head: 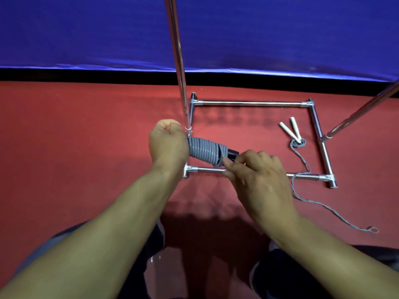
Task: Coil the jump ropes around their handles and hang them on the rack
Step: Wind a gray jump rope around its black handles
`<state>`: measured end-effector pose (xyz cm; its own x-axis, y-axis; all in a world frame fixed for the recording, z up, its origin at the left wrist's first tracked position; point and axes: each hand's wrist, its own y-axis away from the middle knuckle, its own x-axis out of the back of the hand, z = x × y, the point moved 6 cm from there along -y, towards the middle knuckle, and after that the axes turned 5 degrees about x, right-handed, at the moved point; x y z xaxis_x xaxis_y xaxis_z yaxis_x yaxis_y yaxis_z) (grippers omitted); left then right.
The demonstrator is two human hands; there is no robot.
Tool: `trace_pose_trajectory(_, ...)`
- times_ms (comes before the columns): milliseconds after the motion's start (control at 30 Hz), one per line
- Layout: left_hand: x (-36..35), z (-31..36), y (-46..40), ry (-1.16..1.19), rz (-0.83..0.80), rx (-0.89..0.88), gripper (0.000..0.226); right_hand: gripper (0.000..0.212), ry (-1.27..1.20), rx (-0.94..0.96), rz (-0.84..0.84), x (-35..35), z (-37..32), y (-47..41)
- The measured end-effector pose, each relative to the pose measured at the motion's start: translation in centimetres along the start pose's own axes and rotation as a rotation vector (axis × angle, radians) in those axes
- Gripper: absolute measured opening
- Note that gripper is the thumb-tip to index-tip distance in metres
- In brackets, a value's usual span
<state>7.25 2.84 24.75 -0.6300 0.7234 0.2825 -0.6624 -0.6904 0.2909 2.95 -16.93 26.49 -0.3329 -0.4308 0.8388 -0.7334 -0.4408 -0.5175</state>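
Observation:
A grey jump rope [205,152] is wound in tight coils around its black handles, whose tips show at the right end of the bundle. My left hand [168,145] grips the left end of the bundle. My right hand [254,175] pinches the rope at the right end, by the handle tips. A second jump rope with white handles [290,128] lies on the red floor inside the rack's base; its thin grey cord [306,197] trails out over the front bar to the right. The chrome rack [250,103] stands in front of me, its left upright [179,61] rising just behind my left hand.
The rack's rectangular base rests on red carpet [75,137]. A blue padded barrier [86,29] runs across the back. The rack's right upright [362,111] slants up to the right edge. My knees and shoes show at the bottom.

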Motion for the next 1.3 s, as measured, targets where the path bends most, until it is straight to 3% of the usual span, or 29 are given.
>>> trace_pose_trajectory(67, 0.4, 0.2, 0.4, 0.046, 0.021, 0.022, 0.028, 0.026, -0.100, -0.036, -0.007, -0.3, -0.3, 0.5)
trace_pose_trajectory(133, 0.6, 0.1, 0.5, 0.097, 0.038, 0.072, 0.027, 0.029, -0.386, -0.175, 0.012, -0.6, -0.3, 1.0)
trace_pose_trajectory(267, 0.2, -0.1, 1.2, 0.189, 0.019, 0.115, 0.025, 0.026, -0.981, -0.615, 0.142, -1.4, -0.8, 1.6)
trace_pose_trajectory(400, -0.3, 0.3, 1.4, 0.216, -0.005, 0.117, 0.026, 0.034, -1.364, -1.081, 0.190, -3.3, -1.6, 2.3)
trace_pose_trajectory(500, -0.2, 0.4, 1.1, 0.223, 0.012, 0.129, 0.026, 0.049, -1.344, -1.084, -0.106, -4.5, -2.2, 2.3)
trace_pose_trajectory(567, 0.1, 0.8, 0.9, 0.226, 0.031, 0.113, 0.026, 0.060, -1.256, -0.963, -0.162, -4.5, -2.2, 2.8)
trace_pose_trajectory(667, 0.9, 1.2, 0.1, 0.234, 0.086, 0.079, 0.026, 0.048, -1.053, -0.825, -0.020, -3.7, -1.2, 4.5)
trace_pose_trajectory(733, 1.2, 1.3, -0.2, 0.232, 0.107, 0.045, 0.026, 0.042, -0.988, -0.796, -0.023, -3.6, -1.1, 5.3)
trace_pose_trajectory(833, 1.3, 1.4, -0.3, 0.209, 0.122, -0.001, 0.027, 0.018, -0.902, -0.678, -0.192, -3.4, -1.4, 4.1)
trace_pose_trajectory(933, 1.4, 1.5, -0.4, 0.200, 0.120, -0.026, 0.028, 0.019, -0.950, -0.654, -0.410, -4.3, -0.4, 3.2)
trace_pose_trajectory(1033, 1.3, 1.4, -0.2, 0.207, 0.110, -0.044, 0.029, 0.010, -0.888, -0.754, -0.513, -4.8, 1.2, 2.8)
trace_pose_trajectory(1167, 0.9, 1.2, 0.1, 0.263, 0.103, 0.010, 0.029, 0.022, -0.779, -0.839, -0.440, -4.9, 1.7, 2.7)
trace_pose_trajectory(1300, 0.4, 0.4, 0.6, 0.299, 0.068, 0.082, 0.028, 0.011, -1.022, -1.300, -0.486, -6.8, 0.6, 5.2)
